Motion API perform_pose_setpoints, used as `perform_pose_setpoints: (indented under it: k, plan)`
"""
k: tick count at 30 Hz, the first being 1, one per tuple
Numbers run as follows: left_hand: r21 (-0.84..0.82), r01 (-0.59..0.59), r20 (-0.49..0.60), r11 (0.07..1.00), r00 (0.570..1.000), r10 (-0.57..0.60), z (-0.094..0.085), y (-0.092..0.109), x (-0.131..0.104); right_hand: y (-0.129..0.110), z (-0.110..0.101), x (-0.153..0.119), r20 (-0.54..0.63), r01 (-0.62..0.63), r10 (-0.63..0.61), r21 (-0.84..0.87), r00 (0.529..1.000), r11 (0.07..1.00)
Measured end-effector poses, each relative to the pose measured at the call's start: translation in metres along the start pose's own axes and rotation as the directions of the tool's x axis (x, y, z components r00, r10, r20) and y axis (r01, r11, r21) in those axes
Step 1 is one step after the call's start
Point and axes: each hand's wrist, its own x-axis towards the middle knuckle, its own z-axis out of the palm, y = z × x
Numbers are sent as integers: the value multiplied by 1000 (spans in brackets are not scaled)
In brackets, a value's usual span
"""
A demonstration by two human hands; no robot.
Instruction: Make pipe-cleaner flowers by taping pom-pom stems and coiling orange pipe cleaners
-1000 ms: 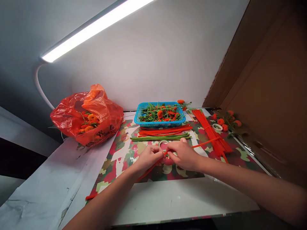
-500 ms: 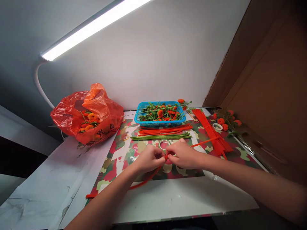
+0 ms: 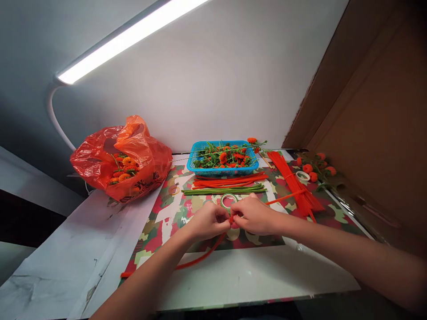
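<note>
Both hands meet over the camouflage-patterned sheet, fingertips pinched close together. My left hand (image 3: 211,221) grips an orange-red pipe cleaner (image 3: 208,254), whose long tail curves down to the left and passes behind my left forearm. My right hand (image 3: 252,215) pinches the same pipe cleaner at a small bent or twisted spot between the hands; a straight length comes out to its right. Just behind the fingers lies a roll of green tape (image 3: 228,201). Beyond it are a row of green pipe cleaners (image 3: 223,191) and a row of orange-red ones (image 3: 230,181).
A blue basket (image 3: 223,172) of orange pipe-cleaner flowers stands at the back. To the left sits a red plastic bag (image 3: 156,153) with more flowers. On the right are a bundle of orange-red pipe cleaners (image 3: 293,184), another tape roll (image 3: 303,176) and loose flowers (image 3: 307,168). A lamp (image 3: 133,42) hangs overhead.
The pipe cleaner's left tail has shifted slightly, its curve dipping lower and its far end moving a little. Both hands stay in nearly the same place.
</note>
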Motion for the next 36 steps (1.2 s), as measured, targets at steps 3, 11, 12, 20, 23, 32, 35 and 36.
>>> perform_pose_setpoints:
  k: [3, 11, 12, 20, 23, 32, 35, 36]
  plan:
    - [12, -1, 0, 1000, 1000, 1, 0, 0, 0, 2, 2, 1, -6, 4, -4, -6, 1000, 1000]
    - [-29, 55, -22, 998, 998, -56, 2, 2, 1, 3, 4, 1, -26, -11, 11, -5, 1000, 1000]
    - [-70, 69, -25, 995, 997, -71, 3, 2, 1, 2, 4, 1, -39, -15, 15, 6, 999, 1000]
    - [-486, 196, 44, 852, 979, -200, 7, -6, 4, 4, 7, -1, -143, 6, 5, 76, 990, 997]
    - [-556, 194, 59, 808, 979, -195, 6, -4, 6, 5, 8, -1, -171, 20, -5, 83, 985, 996]
    - [-745, 359, 222, 562, 928, -298, 4, -2, 8, 2, 4, -1, -202, 33, -11, 106, 979, 994]
    - [-745, 391, 249, 541, 915, -318, -3, 1, 6, 2, 1, -3, -175, 12, 8, 111, 985, 994]
    - [-729, 383, 228, 567, 917, -327, -5, 3, 5, 2, -1, -3, -165, 11, 7, 110, 986, 994]
